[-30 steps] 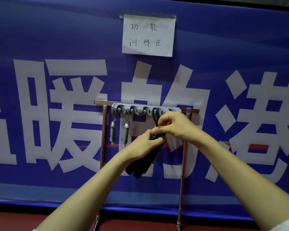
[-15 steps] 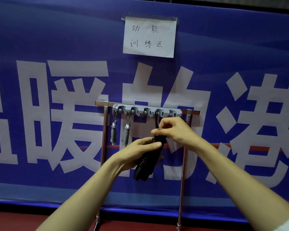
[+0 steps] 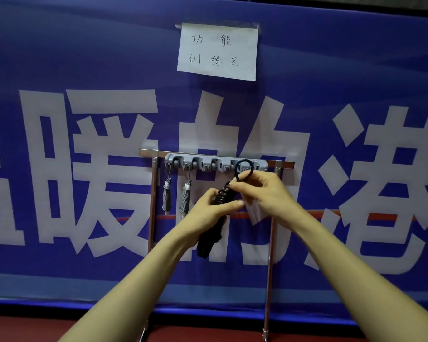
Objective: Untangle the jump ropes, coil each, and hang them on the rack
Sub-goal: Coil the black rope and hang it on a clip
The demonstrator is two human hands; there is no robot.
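My left grip is closed round the black rope, fingers and thumb wrapped about its coiled middle, just below the centre of the frame. The handles hang out beneath that grip, tilted down to the left. My right grip, meeting the left at the fingertips, pinches the top of the coil. Above that pinch a loop of the same rope stands up in front of the right end of the rack. Whether the loop sits on a hook I cannot tell. A grey rope hangs coiled from the leftmost hook, and a second grey rope hangs just beside it. The rack sits on a metal frame before a blue banner with white characters. A paper sign is at top centre.
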